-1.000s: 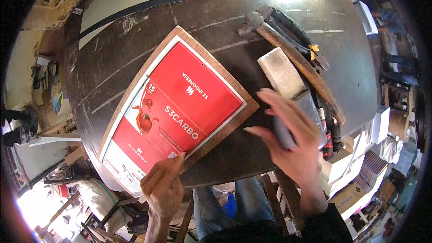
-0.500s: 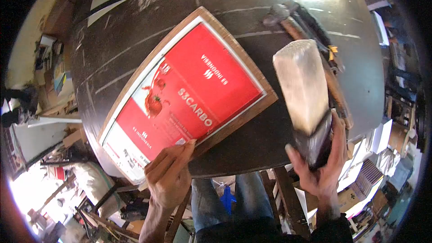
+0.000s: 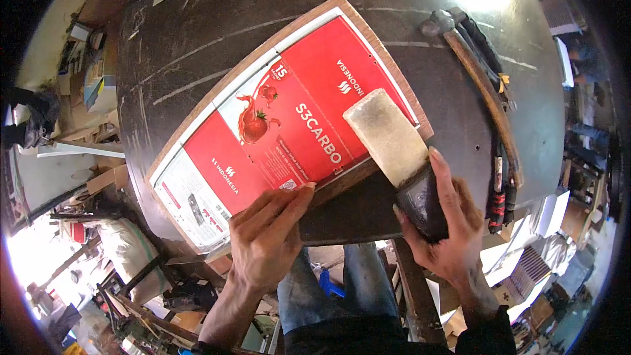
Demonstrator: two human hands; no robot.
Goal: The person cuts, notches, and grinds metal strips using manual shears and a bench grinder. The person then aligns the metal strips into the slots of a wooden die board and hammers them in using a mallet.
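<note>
A board with a brown wooden rim (image 3: 420,108) lies at a slant on the dark tabletop, covered by a red printed sheet (image 3: 309,59) with white borders. My left hand (image 3: 266,233) is closed in a pinch at the near edge of this board, its fingertips against the sheet's border. In my right hand (image 3: 453,230) is a pale tan block (image 3: 388,135) with a dark end. Thumb and fingers grip the dark end, and the pale part reaches over the sheet's right side. Whether the block touches the sheet, I cannot tell.
To the right on the dark table (image 3: 217,46) lies a hammer (image 3: 483,75) with a wooden handle. A tool with red and black grips (image 3: 497,207) is near the table's right edge. A white sack (image 3: 135,256) stands at lower left.
My right hand has brought the block left and over the red sheet. The board appears further up and right in view, with my left hand still at its near edge.
</note>
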